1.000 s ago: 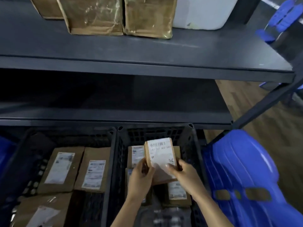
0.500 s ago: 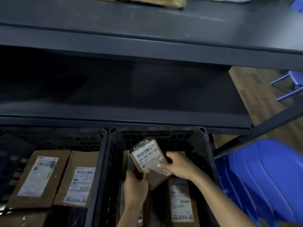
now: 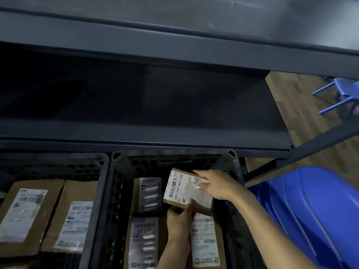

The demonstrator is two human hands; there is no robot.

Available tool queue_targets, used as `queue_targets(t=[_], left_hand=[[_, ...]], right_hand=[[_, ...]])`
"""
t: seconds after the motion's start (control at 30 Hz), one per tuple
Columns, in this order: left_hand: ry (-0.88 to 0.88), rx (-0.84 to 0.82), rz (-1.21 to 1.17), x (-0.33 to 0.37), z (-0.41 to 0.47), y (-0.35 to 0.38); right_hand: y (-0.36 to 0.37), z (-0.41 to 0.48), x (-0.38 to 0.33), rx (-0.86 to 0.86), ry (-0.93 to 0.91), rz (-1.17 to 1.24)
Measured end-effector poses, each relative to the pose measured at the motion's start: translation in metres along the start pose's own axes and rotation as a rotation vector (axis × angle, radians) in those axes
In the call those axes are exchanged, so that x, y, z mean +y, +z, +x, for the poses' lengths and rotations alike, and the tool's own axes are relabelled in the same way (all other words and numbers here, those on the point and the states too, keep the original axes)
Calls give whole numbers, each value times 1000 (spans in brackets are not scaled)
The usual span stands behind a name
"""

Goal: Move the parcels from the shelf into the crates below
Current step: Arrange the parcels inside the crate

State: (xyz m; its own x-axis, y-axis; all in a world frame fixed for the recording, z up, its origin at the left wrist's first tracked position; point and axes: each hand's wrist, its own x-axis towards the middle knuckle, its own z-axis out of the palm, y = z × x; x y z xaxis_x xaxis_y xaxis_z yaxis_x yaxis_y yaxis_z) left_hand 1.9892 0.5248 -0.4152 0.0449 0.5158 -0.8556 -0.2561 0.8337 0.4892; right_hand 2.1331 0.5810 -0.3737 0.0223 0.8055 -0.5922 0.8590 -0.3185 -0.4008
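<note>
Both hands hold the small brown cardboard parcel (image 3: 184, 188) with a white barcode label. My left hand (image 3: 179, 220) pinches its near edge and my right hand (image 3: 215, 184) grips the far right corner. It sits slightly tilted at the back right corner of the black perforated plastic crate (image 3: 116, 191), above the labelled brown parcels (image 3: 144, 243) lying there. I would level it, ease it down beside the back wall, and free my fingers only once it rests flat, label up. Compared with half a second ago, the parcel is lower and has turned so its barcode runs along the left side. My right hand has shifted to the far end.
</note>
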Motion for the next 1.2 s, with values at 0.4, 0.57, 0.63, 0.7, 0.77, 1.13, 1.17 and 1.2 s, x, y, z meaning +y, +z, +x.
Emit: queue_targets(t=[0.4, 0.57, 0.63, 0.7, 0.77, 1.13, 1.17, 1.2], left_hand=[[-122, 17, -31, -2, 37, 7], [-151, 4, -22, 1, 51, 0], [-162, -19, -13, 1, 55, -3], [-163, -49, -6, 0, 56, -4], [-175, -57, -29, -2, 56, -3], [-130, 114, 84, -6, 57, 8], [-120, 118, 90, -6, 56, 8], [-111, 124, 107, -5, 55, 9]], right_hand=[[3, 43, 0, -166, -9, -42], [5, 54, -1, -198, 12, -9], [6, 56, 0, -186, 32, 28], [8, 56, 1, -159, 58, 65], [9, 56, 2, -83, 92, 87], [37, 52, 9, 163, 150, -69], [39, 49, 8, 193, 156, -50], [40, 44, 7, 232, 160, -85]])
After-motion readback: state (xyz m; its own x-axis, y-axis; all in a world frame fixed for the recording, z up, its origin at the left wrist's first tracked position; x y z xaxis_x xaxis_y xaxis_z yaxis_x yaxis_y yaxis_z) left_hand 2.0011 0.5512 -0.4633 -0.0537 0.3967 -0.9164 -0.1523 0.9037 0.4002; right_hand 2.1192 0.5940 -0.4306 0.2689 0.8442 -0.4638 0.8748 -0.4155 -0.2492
